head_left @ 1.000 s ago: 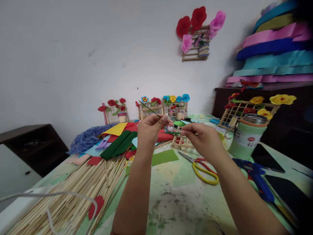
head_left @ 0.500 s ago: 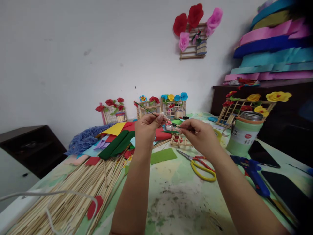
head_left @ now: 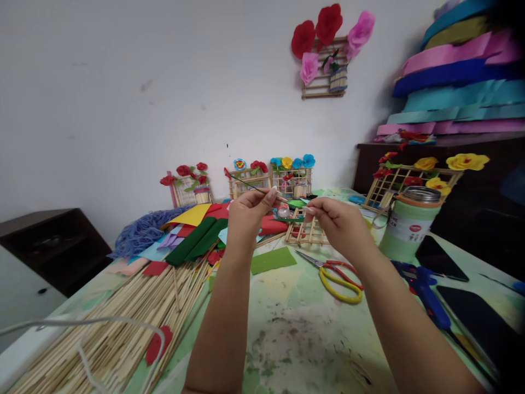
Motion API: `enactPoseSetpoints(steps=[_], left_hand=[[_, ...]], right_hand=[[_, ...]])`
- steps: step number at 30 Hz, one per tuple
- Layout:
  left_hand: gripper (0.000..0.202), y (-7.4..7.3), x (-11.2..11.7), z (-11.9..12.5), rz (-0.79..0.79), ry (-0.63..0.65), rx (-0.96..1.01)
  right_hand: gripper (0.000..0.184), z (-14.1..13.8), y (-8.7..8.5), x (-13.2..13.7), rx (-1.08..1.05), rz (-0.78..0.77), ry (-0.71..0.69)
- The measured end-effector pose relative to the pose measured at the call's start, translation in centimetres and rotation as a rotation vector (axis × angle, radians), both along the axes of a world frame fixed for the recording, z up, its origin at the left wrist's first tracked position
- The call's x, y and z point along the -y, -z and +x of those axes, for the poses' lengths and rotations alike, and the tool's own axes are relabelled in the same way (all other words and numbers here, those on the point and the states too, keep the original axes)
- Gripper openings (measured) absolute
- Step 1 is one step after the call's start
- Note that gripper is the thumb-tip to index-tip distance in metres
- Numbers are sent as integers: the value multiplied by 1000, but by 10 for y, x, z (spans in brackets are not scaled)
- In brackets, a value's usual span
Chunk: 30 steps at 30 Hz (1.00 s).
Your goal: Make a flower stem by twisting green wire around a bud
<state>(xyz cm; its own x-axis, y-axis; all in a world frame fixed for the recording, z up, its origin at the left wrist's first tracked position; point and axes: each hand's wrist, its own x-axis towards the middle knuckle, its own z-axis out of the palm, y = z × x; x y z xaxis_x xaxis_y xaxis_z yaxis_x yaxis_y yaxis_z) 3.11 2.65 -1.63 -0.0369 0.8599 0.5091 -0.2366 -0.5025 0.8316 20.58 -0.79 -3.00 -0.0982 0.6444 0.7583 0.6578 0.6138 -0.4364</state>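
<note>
At centre frame both hands are raised above the bench (head_left: 295, 306). The left hand (head_left: 246, 216) pinches a thin dark green stem (head_left: 250, 186) between thumb and fingertips — it slants toward the upper left. The right hand (head_left: 336, 221) pinches the stem's other end. Yellow-handled scissors (head_left: 338, 279) lie below the right hand, bamboo sticks (head_left: 123, 323) lower left.

Bamboo sticks (head_left: 123, 328) piled at left on the surface (head_left: 295, 339), red paper petal (head_left: 158, 343) on them. Yellow-handled scissors (head_left: 336, 276) right of a green felt piece (head_left: 273, 260). Blue glue gun (head_left: 426, 295), green jar (head_left: 406, 232), phone (head_left: 441, 258) at right. Flower frames (head_left: 250, 183) along the wall; blue yarn (head_left: 141, 232) far left.
</note>
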Motion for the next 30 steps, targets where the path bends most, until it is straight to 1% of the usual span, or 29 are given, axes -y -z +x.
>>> enactPoseSetpoints(steps=[4,8,12,15,18,23,26,28,30], left_hand=[[32,0,-2,-1,-34,-17,-9],[34,1,-1,4,-27,-9,-40],[33,3,3,10,-17,36,-61],[32,3,6,14,-15,56,-50],[30,2,9,16,-23,78,-47],[29,1,10,19,-38,75,-48],[30,3,9,20,-37,72,-42],[31,3,8,20,-35,82,-36],[33,3,6,19,-34,107,-52]], right_hand=[[16,2,2,-2,-34,4,16],[17,-1,6,-5,-74,68,15],[8,-4,6,-3,-32,153,68],[11,-3,4,0,0,194,93],[13,0,3,1,34,182,81],[20,2,3,-1,93,122,54],[14,0,3,-1,93,131,46],[9,-1,2,0,84,167,47],[9,-2,2,1,82,203,59]])
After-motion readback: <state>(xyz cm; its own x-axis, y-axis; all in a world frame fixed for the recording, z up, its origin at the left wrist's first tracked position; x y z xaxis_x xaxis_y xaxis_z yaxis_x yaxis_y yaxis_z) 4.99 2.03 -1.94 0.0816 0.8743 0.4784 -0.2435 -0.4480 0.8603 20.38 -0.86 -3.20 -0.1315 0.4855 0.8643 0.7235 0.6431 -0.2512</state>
